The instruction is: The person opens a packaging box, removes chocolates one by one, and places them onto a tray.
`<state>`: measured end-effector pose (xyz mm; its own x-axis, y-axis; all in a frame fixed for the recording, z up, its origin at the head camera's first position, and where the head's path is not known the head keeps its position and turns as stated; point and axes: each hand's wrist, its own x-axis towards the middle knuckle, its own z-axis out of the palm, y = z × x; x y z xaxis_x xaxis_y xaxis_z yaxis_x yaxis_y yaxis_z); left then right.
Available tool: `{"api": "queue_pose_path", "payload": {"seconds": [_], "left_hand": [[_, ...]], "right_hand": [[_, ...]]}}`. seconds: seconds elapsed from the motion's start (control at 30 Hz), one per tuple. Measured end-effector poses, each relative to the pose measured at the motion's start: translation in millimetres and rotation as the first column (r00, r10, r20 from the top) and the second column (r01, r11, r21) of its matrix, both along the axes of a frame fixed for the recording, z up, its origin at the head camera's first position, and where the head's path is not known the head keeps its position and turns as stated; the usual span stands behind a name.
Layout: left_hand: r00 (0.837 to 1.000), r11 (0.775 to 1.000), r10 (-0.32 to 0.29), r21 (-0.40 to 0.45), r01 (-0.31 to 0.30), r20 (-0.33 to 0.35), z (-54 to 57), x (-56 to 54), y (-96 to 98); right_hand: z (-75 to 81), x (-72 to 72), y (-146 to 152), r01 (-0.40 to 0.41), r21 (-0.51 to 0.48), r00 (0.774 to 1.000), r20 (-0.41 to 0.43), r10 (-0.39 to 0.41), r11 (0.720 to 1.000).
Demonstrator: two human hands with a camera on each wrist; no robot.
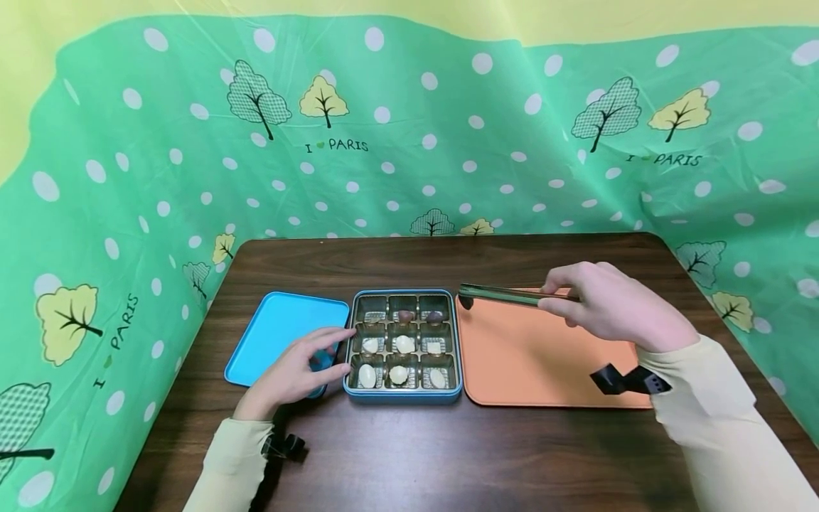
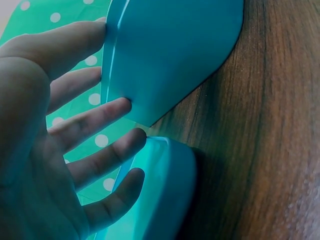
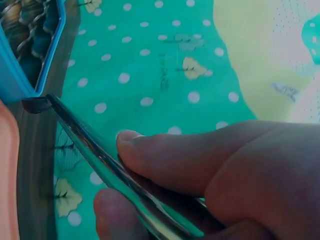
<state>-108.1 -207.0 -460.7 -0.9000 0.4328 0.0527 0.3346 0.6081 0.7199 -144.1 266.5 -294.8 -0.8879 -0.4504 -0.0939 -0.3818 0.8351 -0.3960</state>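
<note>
My right hand (image 1: 604,302) grips metal tongs (image 1: 502,294) above the orange tray. A dark stone (image 3: 36,105) is pinched at the tongs' tip, near the back right corner of a blue tin (image 1: 402,398). That tin has a divided insert. Whitish stones (image 1: 404,344) lie in its middle and front rows, and dark reddish stones (image 1: 434,316) in the back row's middle and right compartments; the back left compartment holds none. Against the tin's left side rest the fingertips of my left hand (image 1: 291,373), fingers spread and holding nothing. In the left wrist view the blue tin wall (image 2: 150,200) shows beyond the fingers.
A blue lid (image 1: 281,327) lies left of the tin, partly under my left hand. The orange tray (image 1: 512,370) lies close against the tin's right side. Both are on a dark wooden table (image 1: 409,455), with a green dotted cloth (image 1: 409,163) hanging behind.
</note>
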Motion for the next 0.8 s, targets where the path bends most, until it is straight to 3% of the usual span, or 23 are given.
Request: {"api": "queue_pose_path", "payload": {"seconds": [0.4,0.8], "left_hand": [[1.0,1.0,0.006,-0.005,-0.006,0.002,-1.5,-0.3,0.3],[1.0,1.0,0.005,0.001,-0.005,-0.001,-3.0,-0.9,-0.2]], "right_hand": [[-40.0,-10.3,34,0.057,-0.011,0.989,0.135,-0.055,0.998],[-55.9,-18.8,50,0.122,-0.07,0.966,0.238,-0.102,0.99]]}}
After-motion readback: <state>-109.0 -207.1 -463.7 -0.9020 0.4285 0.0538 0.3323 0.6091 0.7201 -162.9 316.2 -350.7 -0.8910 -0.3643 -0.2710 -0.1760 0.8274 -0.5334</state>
